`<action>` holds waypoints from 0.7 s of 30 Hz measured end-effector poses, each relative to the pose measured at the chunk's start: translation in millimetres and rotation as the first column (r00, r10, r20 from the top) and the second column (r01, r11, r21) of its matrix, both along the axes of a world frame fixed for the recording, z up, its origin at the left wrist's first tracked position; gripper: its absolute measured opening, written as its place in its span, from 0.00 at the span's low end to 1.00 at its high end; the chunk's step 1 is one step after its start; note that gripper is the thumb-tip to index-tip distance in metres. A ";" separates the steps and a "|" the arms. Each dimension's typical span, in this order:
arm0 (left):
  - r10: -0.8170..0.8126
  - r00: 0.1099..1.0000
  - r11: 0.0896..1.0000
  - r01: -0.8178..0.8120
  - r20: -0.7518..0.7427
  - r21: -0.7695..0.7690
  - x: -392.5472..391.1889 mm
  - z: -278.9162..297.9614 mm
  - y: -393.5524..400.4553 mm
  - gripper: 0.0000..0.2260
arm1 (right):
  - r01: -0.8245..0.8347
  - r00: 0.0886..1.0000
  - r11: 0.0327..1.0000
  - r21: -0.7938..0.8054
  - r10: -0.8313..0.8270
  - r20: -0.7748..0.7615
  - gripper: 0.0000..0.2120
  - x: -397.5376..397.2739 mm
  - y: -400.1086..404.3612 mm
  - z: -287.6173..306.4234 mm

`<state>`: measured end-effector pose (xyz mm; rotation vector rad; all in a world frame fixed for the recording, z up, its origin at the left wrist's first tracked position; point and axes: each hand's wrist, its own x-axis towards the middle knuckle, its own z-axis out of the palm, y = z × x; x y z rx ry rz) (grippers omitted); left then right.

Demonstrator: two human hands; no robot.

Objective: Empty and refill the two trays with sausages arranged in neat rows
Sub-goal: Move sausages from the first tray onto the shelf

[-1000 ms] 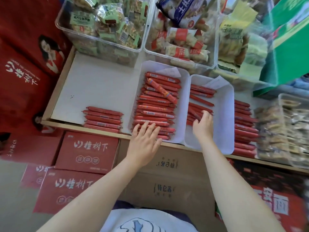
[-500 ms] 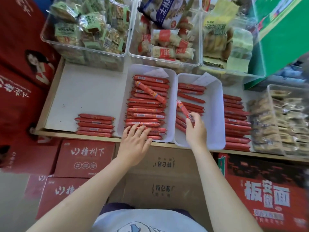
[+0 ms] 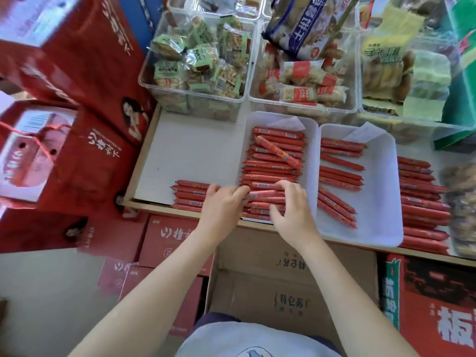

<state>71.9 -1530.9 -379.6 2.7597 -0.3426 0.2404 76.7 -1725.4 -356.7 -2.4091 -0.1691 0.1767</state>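
Head view, looking down on the shelf (image 3: pixel 195 153). Both my hands sit at the near end of the left tray (image 3: pixel 310 161). My left hand (image 3: pixel 221 204) is half curled, fingers closing on the ends of a few sausages in the near rows; my right hand (image 3: pixel 291 204) lies spread over the same rows, fingers bent on the other ends. I judge this a gathering grip on a bundle; whether it is lifted clear, I cannot tell.

Progress, as I judge it: early. Left tray is full of sausages (image 3: pixel 273 173), mostly level rows, one lying diagonal (image 3: pixel 279 152) on top. Right tray (image 3: pixel 381 202) is half bare, with a few at the far end and a slanted cluster (image 3: pixel 334 206) near me. A loose stack (image 3: pixel 189 197) lies on the shelf left of the trays, a larger one (image 3: pixel 422 202) to the right. Emptying goes on; refilling is not begun.

Sausages: slim red cylinders, glossy film, crimped ends, slippery. Trays: white, shallow, rounded corners, smooth plastic, a paper slip (image 3: pixel 287 124) at the far end of each.
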 end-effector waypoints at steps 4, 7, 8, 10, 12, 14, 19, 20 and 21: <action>0.248 0.969 0.961 -0.244 -0.013 0.132 31.5 -7.2 47.9 0.08 | 0.054 0.993 0.981 -0.189 -0.073 -0.093 0.23 -5.3 7.5 -26.4; 0.333 0.930 0.942 -0.319 -0.155 0.107 52.2 -23.5 66.7 0.08 | 0.040 0.992 0.967 -0.251 -0.069 -0.106 0.20 -13.1 11.0 -38.9; 0.348 0.913 0.936 -0.328 -0.213 0.126 54.8 -31.0 69.1 0.09 | 0.042 0.993 0.963 -0.265 -0.070 -0.094 0.19 -14.2 11.5 -40.9; 0.359 0.880 0.930 -0.306 -0.312 0.205 53.8 -47.1 70.8 0.11 | 0.047 0.993 0.956 -0.291 -0.075 -0.087 0.19 -13.2 12.7 -42.7; 0.354 0.851 0.925 -0.259 -0.387 0.276 48.6 -59.9 71.7 0.16 | 0.044 0.993 0.948 -0.314 -0.075 -0.088 0.20 -12.5 13.9 -44.0; 0.338 0.818 0.929 -0.213 -0.465 0.302 44.2 -67.7 72.5 0.22 | 0.037 0.994 0.942 -0.335 -0.069 -0.083 0.19 -12.8 15.3 -45.0; 0.271 0.740 0.929 -0.036 -0.615 0.367 31.6 -69.6 70.3 0.29 | 0.023 0.996 0.934 -0.357 -0.054 -0.077 0.18 -13.3 14.9 -47.6; 0.281 0.745 0.927 -0.048 -0.605 0.372 31.1 -64.2 70.5 0.28 | 0.016 0.995 0.933 -0.359 -0.049 -0.083 0.18 -13.4 14.9 -47.1; 0.300 0.756 0.921 -0.071 -0.582 0.382 31.5 -58.0 70.6 0.27 | 0.008 0.995 0.936 -0.352 -0.043 -0.092 0.18 -13.6 14.9 -45.9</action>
